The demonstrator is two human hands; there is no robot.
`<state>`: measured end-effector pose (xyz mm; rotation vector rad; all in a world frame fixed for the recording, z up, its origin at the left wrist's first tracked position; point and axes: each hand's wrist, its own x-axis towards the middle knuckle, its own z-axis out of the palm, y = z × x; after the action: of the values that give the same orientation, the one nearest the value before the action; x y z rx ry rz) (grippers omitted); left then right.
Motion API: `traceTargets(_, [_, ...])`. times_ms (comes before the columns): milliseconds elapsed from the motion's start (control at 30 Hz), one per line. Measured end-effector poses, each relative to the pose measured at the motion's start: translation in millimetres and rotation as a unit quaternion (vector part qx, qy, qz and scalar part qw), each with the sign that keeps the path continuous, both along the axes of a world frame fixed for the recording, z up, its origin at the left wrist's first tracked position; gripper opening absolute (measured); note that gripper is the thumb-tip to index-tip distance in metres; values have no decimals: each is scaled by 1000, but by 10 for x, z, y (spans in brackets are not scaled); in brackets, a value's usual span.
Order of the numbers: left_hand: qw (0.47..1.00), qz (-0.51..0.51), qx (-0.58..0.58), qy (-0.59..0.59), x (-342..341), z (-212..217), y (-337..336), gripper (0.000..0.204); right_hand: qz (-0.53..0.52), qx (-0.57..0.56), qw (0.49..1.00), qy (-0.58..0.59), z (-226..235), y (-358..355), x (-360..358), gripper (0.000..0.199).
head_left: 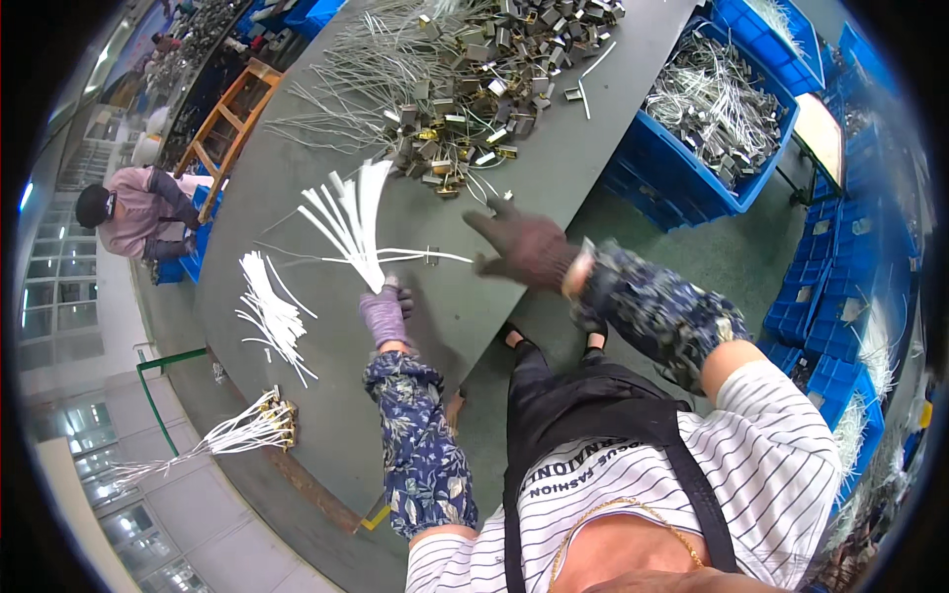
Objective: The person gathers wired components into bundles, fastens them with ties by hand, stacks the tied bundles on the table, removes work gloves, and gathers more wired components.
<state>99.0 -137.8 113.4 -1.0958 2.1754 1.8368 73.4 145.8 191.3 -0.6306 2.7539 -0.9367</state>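
My left hand (386, 314), in a purple-grey glove, is closed around the lower ends of a fanned bundle of white sleeves (348, 212). My right hand (526, 247), in a dark brown glove, has its fingers spread over the near edge of the grey table. Beside its thumb ends a thin white sleeve (453, 257); whether they touch I cannot tell. That sleeve lines up with a small metal part (432, 256) and wires running behind the bundle. More loose white sleeves (272, 308) lie left of my left hand.
A large heap of small metal parts with wires (484, 84) covers the table's far side. A bunch of sleeved wires (252, 427) lies at the left edge. Blue crates (672, 183) stand at right, one full of wired parts. Another person (138, 212) sits far left.
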Motion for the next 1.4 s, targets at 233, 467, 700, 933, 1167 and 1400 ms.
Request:
traceTargets(233, [917, 10, 343, 201, 280, 3, 780, 23, -139, -456, 850, -222, -406, 287, -808, 17])
traceTargets(467, [856, 71, 506, 85, -155, 159, 2064, 29, -122, -351, 895, -248, -411, 775, 548, 14])
traceTargets(700, [873, -77, 474, 85, -89, -497, 2538, 34, -216, -211, 938, -173, -84, 1564, 1357, 22])
traceTargets(933, [904, 33, 399, 151, -646, -112, 2202, 29, -73, 7, 997, 18, 5, 1073, 873, 25])
traceTargets(1167, [839, 151, 511, 107, -698, -623, 1862, 22, -177, -325, 915, -158, -594, 1469, 1532, 14])
traceTargets(1400, [918, 113, 355, 139, -725, -473, 1961, 21, -454, -314, 700, -454, -294, 2099, 2633, 10])
